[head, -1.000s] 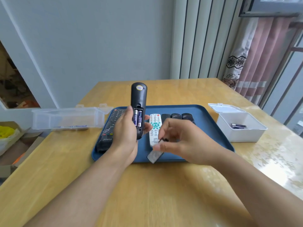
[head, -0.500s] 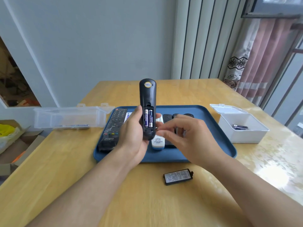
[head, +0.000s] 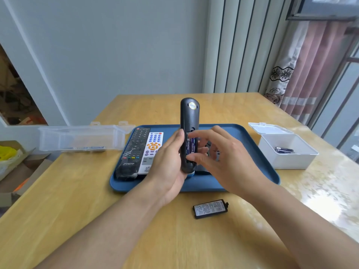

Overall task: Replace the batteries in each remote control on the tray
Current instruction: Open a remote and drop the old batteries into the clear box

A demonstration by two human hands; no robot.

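Pale wooden tabletop point(head: 81, 220) beside a grey wall and a pink curtain point(head: 318, 61) is carrying a dark blue plastic tray point(head: 250, 146). I am seeing the left hand point(head: 167, 164) gripping a slim black remote control point(head: 189, 113) upright above the tray, back facing the camera, fingers and thumb wrapped round its lower half. Its battery bay is standing open, and two purple cylindrical batteries point(head: 191, 146) are sitting side by side inside. The right hand point(head: 223, 158) is reaching in, its forefinger at the top of the batteries and its thumb at the bottom, pinching them lengthwise. A black rectangular battery cover point(head: 210, 208) is lying label-up on the table, just in front of the tray. On the tray's left side a black remote wrapped in film point(head: 134, 152) and a white remote with orange and blue buttons point(head: 152, 152) are lying side by side, touching. A clear lidded plastic box point(head: 81, 137) is sitting left of the tray; a white open box point(head: 287, 150) on the right is holding loose batteries point(head: 283, 150).
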